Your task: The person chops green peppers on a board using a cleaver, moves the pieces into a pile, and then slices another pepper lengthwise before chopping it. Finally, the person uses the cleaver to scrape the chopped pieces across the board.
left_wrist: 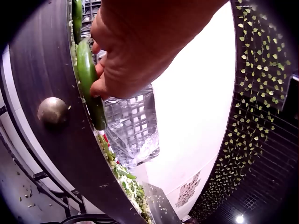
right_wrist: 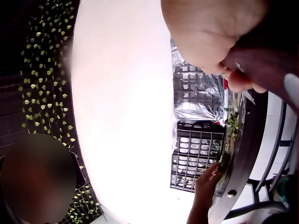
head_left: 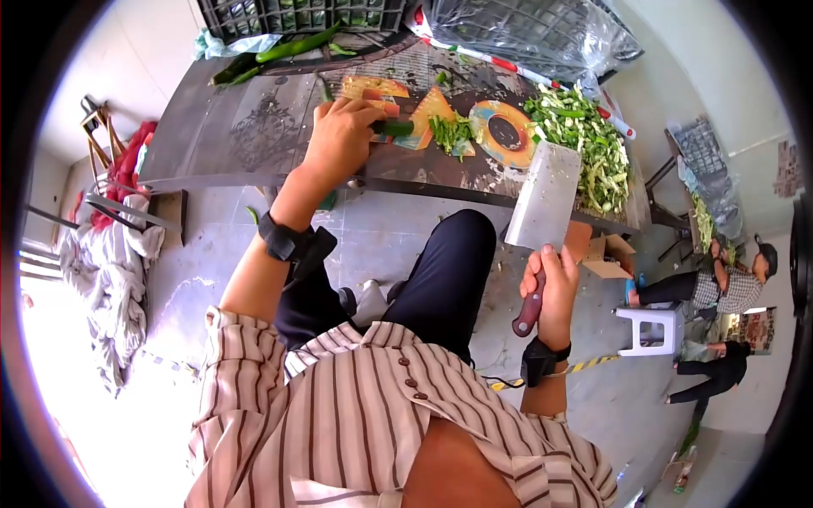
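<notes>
My left hand (head_left: 343,135) grips a long green pepper (head_left: 394,128) over the table, and its cut-side end sticks out to the right of the fingers. In the left wrist view the fingers and thumb pinch this same pepper (left_wrist: 86,67) along its side. My right hand (head_left: 555,284) holds a cleaver (head_left: 546,195) by its dark red-brown handle, out in front of the table edge. Its broad blade points up, with small green bits stuck on it. A small heap of cut pepper strips (head_left: 453,133) lies between the hands, and a larger pile of chopped pepper (head_left: 584,152) is at the right.
Whole green peppers (head_left: 296,44) lie at the back left of the dark table (head_left: 203,127). Behind stand a black plastic crate (head_left: 301,17) and another under clear plastic wrap (head_left: 533,30). A white stool (head_left: 648,330) and two people are off to the right.
</notes>
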`<state>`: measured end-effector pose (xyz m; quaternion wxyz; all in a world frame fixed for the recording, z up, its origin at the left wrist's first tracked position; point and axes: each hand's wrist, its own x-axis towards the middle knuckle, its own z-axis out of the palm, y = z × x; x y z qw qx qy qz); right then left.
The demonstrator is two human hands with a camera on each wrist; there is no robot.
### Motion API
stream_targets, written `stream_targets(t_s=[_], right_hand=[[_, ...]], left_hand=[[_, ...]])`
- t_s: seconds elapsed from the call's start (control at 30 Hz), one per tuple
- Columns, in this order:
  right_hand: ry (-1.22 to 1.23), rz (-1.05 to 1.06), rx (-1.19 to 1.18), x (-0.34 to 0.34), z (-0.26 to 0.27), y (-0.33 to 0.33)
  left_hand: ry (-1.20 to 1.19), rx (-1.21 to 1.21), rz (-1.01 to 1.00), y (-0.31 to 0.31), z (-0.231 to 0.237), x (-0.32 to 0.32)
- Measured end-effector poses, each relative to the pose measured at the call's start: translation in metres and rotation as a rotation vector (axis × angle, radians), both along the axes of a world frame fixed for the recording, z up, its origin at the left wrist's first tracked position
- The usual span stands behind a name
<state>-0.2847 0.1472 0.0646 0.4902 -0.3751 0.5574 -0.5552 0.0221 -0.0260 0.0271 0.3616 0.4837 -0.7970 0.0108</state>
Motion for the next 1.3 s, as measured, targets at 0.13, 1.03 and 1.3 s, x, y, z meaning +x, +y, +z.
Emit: stream_targets(t_s=[0.13,1.03,1.3], right_hand=[[-0.011,0.080,-0.029,0.015,0.001,-0.010],[-0.277,0.422,0.058,0.085,-0.039,-0.042],[-0.366,0.452,0.095,0.086,-0.053,-0.047]], left_hand=[[0.081,0.021,-0.060,0.014,-0.005,0.013],[0.098,-0.016,-0.078,0.032,-0.013,0.025],[0.087,-0.052,-0.064,0.039,-0.009,0.030]])
